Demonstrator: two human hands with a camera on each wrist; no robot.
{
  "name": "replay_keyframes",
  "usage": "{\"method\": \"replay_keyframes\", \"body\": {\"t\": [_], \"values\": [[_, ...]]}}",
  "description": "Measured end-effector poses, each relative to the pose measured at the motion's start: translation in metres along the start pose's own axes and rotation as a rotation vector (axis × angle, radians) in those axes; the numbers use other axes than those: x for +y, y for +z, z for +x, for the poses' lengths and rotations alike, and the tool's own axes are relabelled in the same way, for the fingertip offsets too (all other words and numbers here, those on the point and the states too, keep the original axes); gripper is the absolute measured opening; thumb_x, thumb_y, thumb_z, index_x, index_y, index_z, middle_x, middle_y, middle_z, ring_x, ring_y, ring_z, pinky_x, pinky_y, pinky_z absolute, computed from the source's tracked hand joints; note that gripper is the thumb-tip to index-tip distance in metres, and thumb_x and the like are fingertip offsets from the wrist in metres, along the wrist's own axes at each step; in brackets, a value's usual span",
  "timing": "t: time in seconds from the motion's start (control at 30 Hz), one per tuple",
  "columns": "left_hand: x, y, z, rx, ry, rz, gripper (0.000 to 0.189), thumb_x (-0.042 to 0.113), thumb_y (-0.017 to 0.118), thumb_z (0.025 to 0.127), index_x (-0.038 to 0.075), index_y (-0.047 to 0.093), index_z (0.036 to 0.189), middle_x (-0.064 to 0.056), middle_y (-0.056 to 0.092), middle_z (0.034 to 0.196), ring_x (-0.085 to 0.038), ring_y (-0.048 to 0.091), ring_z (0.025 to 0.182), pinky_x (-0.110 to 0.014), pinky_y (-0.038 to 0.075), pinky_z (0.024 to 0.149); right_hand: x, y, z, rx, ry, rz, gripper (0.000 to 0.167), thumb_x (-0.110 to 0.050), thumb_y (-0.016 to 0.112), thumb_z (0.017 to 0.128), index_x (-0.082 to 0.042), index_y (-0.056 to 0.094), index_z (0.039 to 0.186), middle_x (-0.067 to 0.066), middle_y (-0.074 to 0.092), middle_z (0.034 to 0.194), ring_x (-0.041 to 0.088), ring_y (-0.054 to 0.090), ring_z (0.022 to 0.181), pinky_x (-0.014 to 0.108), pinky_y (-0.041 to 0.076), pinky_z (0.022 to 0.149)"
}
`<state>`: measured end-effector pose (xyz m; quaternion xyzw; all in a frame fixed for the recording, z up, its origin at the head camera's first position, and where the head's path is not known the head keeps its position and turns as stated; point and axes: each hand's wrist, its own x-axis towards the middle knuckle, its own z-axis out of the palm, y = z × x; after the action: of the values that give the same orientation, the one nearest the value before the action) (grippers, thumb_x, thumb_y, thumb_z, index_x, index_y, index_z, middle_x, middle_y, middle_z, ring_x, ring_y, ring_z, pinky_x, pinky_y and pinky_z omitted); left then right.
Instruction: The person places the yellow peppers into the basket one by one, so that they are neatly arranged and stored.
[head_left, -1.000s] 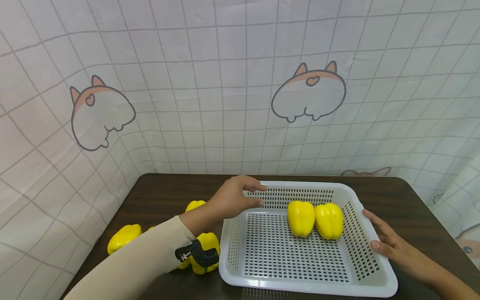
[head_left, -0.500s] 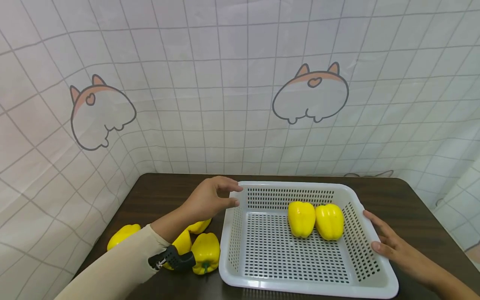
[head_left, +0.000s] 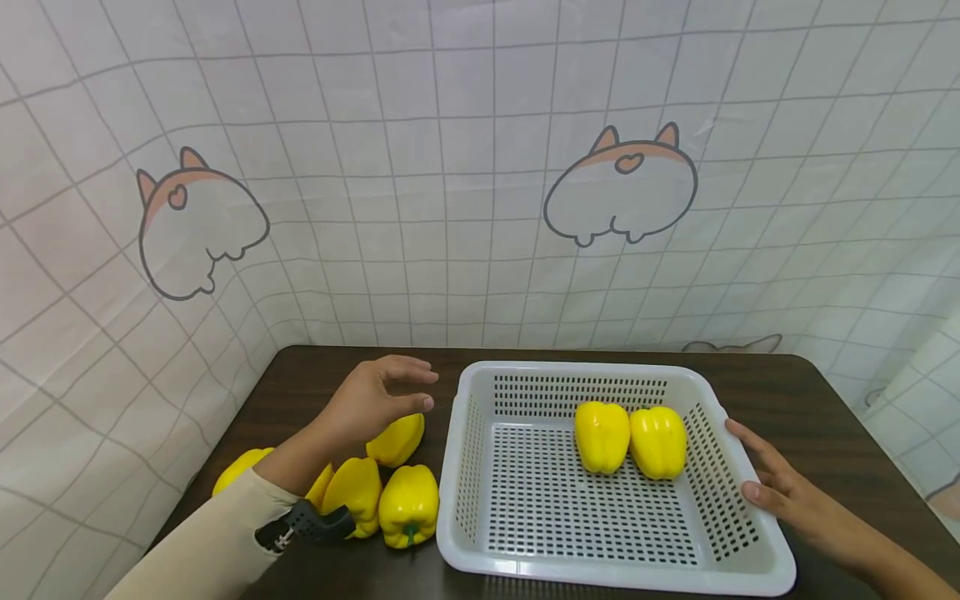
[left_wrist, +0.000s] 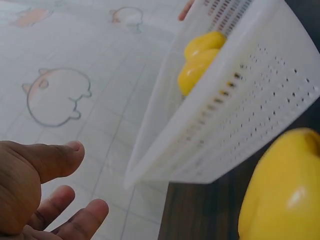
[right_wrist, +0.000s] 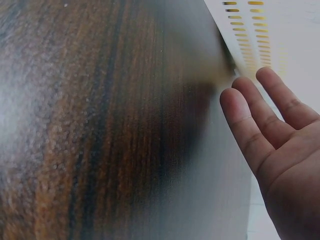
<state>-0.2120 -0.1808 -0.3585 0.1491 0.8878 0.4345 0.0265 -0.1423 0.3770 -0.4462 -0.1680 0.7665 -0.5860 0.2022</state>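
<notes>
Two yellow bell peppers [head_left: 602, 437] lie side by side in a white perforated plastic basket [head_left: 577, 577], towards its right end. My left hand [head_left: 378, 402] is left of the basket, above several more bell peppers [head_left: 408, 505] on the table. Nothing is in its grasp; in the left wrist view the thumb [left_wrist: 60, 159] and fingers stand apart. At the basket's right side, my right hand [head_left: 783, 483] rests its fingertips by the rim. The right wrist view shows its fingers [right_wrist: 285, 97] extended towards the slotted wall.
The dark wood-grain table [head_left: 330, 371] carries everything. Another bell pepper [head_left: 242, 471] lies at the far left, partly behind the left sleeve [head_left: 217, 533]. A white grid-patterned curtain [head_left: 375, 208] with animal drawings hangs round the back and sides.
My left hand has moved left, from over the basket's left rim to above the loose bell peppers, uncovering more of them. The right hand and the basket have stayed in place.
</notes>
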Motion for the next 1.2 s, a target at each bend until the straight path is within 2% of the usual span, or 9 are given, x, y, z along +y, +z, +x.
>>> {"method": "replay_keyframes", "body": {"t": [0.17,0.27,0.5,0.73,0.97,1.2], "values": [[-0.016,-0.007,-0.003,0.002,-0.026,0.019,0.03,0.026,0.081,0.091,0.022,0.076,0.12,0.002,0.061,0.138,-0.031,0.047,0.137,-0.059,0.043,0.108,0.001,0.0,0.0,0.001,0.008,0.006,0.069,-0.022,0.033,0.109,-0.04,-0.008,0.162,0.051,0.021,0.146,0.027,0.071,0.104,0.051,0.062,0.072],[-0.024,-0.01,-0.005,-0.001,-0.05,0.021,0.029,0.025,0.08,0.092,0.021,0.076,0.12,0.001,0.061,0.139,-0.031,0.05,0.134,-0.054,0.048,0.104,0.0,0.001,0.0,-0.002,0.002,0.003,0.069,-0.022,0.033,0.109,-0.039,-0.009,0.162,0.051,0.019,0.146,0.026,0.071,0.105,0.051,0.062,0.073],[-0.042,-0.014,-0.007,-0.015,-0.114,-0.045,0.028,0.017,0.077,0.094,0.013,0.074,0.121,-0.007,0.058,0.142,-0.034,0.062,0.124,-0.043,0.055,0.097,0.0,0.0,0.0,0.0,-0.002,-0.006,0.069,-0.021,0.033,0.109,-0.04,-0.008,0.162,0.051,0.02,0.146,0.025,0.07,0.106,0.049,0.062,0.075],[-0.055,-0.017,-0.005,-0.024,-0.156,0.002,0.032,0.016,0.076,0.094,0.008,0.073,0.125,-0.013,0.057,0.144,-0.037,0.055,0.131,-0.049,0.05,0.103,-0.001,0.001,0.001,0.003,0.016,-0.002,0.07,-0.021,0.033,0.11,-0.04,-0.009,0.162,0.051,0.02,0.146,0.025,0.071,0.106,0.049,0.062,0.075],[-0.067,-0.015,-0.004,-0.035,-0.219,0.046,0.023,0.015,0.079,0.091,0.011,0.073,0.113,-0.014,0.057,0.145,-0.038,0.054,0.131,-0.052,0.051,0.101,-0.002,0.002,0.001,0.005,0.016,0.001,0.07,-0.021,0.033,0.11,-0.04,-0.01,0.162,0.052,0.021,0.145,0.026,0.071,0.105,0.051,0.062,0.074],[-0.074,-0.013,-0.005,-0.064,-0.23,0.037,0.025,0.011,0.08,0.09,0.01,0.071,0.113,-0.014,0.054,0.149,-0.04,0.05,0.134,-0.056,0.046,0.106,-0.002,0.003,0.001,0.007,0.018,0.002,0.071,-0.023,0.034,0.109,-0.04,-0.01,0.162,0.051,0.022,0.145,0.026,0.072,0.103,0.051,0.062,0.073]]}}
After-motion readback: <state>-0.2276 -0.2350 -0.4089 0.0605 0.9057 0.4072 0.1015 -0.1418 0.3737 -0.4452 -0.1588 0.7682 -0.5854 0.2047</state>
